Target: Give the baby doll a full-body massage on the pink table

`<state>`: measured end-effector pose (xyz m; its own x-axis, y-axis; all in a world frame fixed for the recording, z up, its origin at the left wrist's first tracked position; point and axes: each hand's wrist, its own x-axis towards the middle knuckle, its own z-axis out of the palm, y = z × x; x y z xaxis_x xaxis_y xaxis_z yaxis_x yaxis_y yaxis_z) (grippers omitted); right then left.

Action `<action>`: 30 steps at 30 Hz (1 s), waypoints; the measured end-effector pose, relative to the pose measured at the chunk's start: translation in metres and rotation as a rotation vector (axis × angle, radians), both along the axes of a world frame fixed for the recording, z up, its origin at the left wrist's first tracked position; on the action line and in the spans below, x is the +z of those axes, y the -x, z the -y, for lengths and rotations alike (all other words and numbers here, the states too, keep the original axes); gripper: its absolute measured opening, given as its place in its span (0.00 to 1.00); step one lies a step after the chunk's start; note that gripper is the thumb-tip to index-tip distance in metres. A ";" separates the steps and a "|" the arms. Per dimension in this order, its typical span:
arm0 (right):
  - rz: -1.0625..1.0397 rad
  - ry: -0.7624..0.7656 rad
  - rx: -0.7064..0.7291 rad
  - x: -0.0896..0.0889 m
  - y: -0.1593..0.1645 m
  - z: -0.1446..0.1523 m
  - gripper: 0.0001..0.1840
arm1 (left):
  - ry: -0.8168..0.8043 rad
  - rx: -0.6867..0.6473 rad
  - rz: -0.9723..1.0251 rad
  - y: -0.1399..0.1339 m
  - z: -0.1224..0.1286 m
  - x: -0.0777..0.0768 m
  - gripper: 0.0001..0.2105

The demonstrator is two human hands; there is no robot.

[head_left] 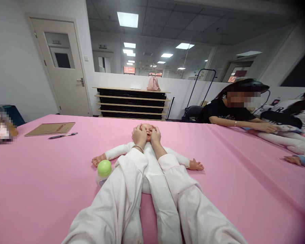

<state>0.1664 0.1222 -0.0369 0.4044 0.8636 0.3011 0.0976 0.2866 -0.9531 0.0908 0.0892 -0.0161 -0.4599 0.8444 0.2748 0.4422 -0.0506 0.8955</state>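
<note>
Left of the doll (150, 164) lie a notebook (51, 129) and pen (63, 136); beside its outstretched arm (119, 150), a bottle (104, 168). My left grip (139, 135), unclenched, cups the doll's head (146, 126), face-up on the pink surface (231, 176); my right grip (156, 135) mirrors it, as far as I can tell.

A flat brown notebook (51, 129) lies on the pink-covered tabletop (244, 196), with a slim dark pen (63, 136) just beside it. Beyond, a small pink backpack (154, 84) sits on a low black shelf unit with pale wooden boards (133, 98), right of a cream door with a glass pane (66, 91). Far right, a person in a black T-shirt (216, 110) leans over the tabletop.
</note>
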 end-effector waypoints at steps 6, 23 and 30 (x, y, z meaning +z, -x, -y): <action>-0.053 0.022 -0.020 0.004 0.001 0.006 0.23 | -0.006 -0.008 0.007 0.000 -0.002 -0.003 0.19; -0.078 -0.027 0.368 -0.014 -0.013 0.022 0.40 | -0.070 -0.216 -0.138 0.008 0.022 -0.014 0.29; -0.157 -0.081 0.414 -0.022 -0.017 0.028 0.39 | -0.229 -0.283 -0.095 0.009 0.014 -0.035 0.29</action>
